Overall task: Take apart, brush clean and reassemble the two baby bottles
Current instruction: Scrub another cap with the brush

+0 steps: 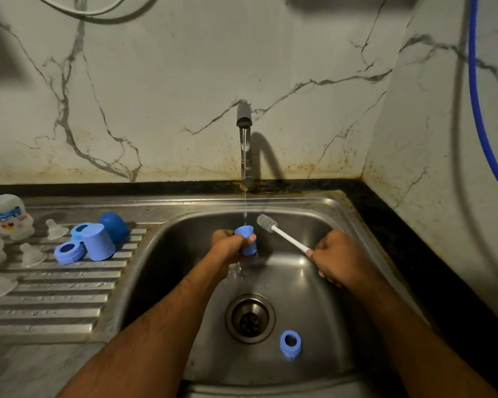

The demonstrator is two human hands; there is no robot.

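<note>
Both hands (232, 242) (335, 261) forward, gripping blue cap (246, 239) and brush (282, 234).

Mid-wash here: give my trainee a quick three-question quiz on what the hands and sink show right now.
1. True or false: the grey-bristled bottle brush with a white handle is inside the small blue plastic cup.
2. What does the left hand hold? A. the small blue cup B. a clear teat C. a blue ring
3. Fill in: the blue plastic screw ring lies in the steel sink basin near the ____.

Key: 1. False; the right hand holds it beside the cup. 2. A. 3. Drain.
</note>
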